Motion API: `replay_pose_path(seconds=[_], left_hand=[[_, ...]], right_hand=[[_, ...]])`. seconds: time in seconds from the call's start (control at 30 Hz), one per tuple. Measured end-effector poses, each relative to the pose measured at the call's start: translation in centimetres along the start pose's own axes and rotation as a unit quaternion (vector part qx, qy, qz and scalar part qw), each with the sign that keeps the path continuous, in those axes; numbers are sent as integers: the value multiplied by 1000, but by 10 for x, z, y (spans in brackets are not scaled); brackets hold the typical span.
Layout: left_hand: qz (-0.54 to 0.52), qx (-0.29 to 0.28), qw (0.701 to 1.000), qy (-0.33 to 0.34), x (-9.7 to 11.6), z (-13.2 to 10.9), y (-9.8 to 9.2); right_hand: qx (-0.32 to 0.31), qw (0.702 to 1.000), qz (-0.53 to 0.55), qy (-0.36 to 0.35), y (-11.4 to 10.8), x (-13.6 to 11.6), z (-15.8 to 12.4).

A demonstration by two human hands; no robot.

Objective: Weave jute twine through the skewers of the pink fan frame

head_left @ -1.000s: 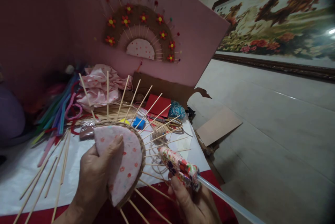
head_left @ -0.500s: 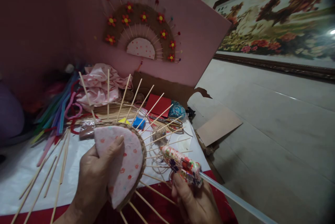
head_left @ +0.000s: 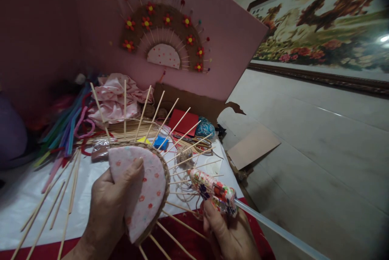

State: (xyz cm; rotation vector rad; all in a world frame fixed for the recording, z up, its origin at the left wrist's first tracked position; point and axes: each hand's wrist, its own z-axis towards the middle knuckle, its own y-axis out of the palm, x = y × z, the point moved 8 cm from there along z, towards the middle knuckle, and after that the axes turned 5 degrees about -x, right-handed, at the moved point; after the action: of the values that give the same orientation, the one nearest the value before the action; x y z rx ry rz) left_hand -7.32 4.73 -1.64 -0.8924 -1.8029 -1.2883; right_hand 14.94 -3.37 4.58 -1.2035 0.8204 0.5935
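Observation:
My left hand [head_left: 111, 201] grips a half-circle fan base [head_left: 152, 195] by its straight side, thumb pressed on the pink flowered cloth. Braided twine edges its curve, and thin wooden sticks [head_left: 178, 128] spread outward from it like rays. In my right hand [head_left: 225, 227] is a glue gun [head_left: 212, 189] with a flowered body; a long clear glue stick [head_left: 276, 229] runs out of its back. The nozzle points left toward the sticks, but whether it touches one I cannot tell. A ball of twine [head_left: 184, 155] lies behind them, its strand loose on the white sheet.
A finished fan with red flowers [head_left: 167, 19] hangs on a pink board [head_left: 225, 41]. Crumpled pink cloth [head_left: 117, 100], coloured pipe cleaners [head_left: 68, 128], loose sticks [head_left: 45, 211], red paper [head_left: 183, 122], blue yarn [head_left: 206, 127] and scissors [head_left: 203, 144] lie on the table.
The glue gun and my right hand have shifted slightly to the right, away from the braided edge. My left hand and the fan base stay almost the same.

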Motion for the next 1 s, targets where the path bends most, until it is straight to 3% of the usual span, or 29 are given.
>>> replay_pose_path(seconds=[0.2, 0.63, 1.0], left_hand=[[2, 0, 1000, 7, 0, 1, -2], [-2, 7, 1000, 3, -1, 1, -3], [-4, 9, 1000, -2, -1, 0, -4]], right_hand=[[-15, 999, -17, -44, -1, -6, 2], [6, 998, 4, -55, -2, -5, 1], [-21, 997, -1, -69, 2, -10, 1]])
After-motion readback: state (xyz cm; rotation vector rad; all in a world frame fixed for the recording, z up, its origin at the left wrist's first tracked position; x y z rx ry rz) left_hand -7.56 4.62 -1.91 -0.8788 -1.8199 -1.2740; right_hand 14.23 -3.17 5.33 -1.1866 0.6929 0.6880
